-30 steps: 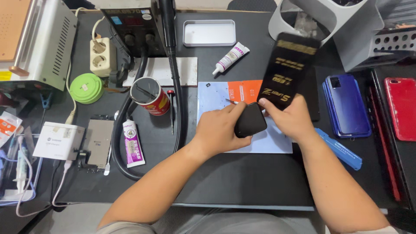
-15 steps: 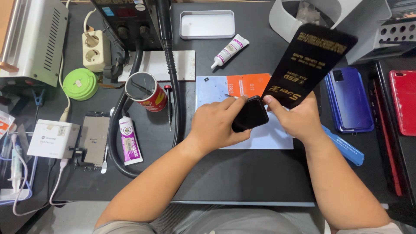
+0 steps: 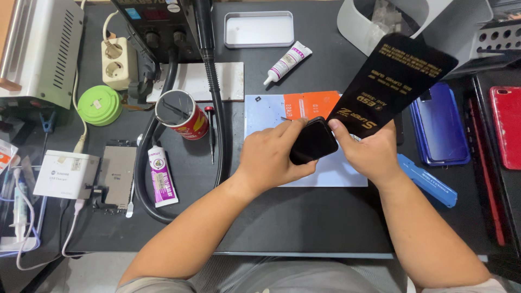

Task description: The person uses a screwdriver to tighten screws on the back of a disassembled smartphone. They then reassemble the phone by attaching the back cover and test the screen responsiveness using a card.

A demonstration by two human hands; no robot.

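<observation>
Black and glossy, the small panel is sitting between our 2 hands, just above the pale blue mat on the counter. Our left hand is pinching the panel's near edge, grip clamped on it with thumb under and fingers over. Our right hand is clamped on the lower end of a long black sleeve with gold print, which is tilting up and away to the right; its thumb is touching the panel's far corner. An orange card is lying on the mat behind the panel. Left of our left hand, a red can is standing beside a black hose. A blue phone is lying right of the sleeve.
</observation>
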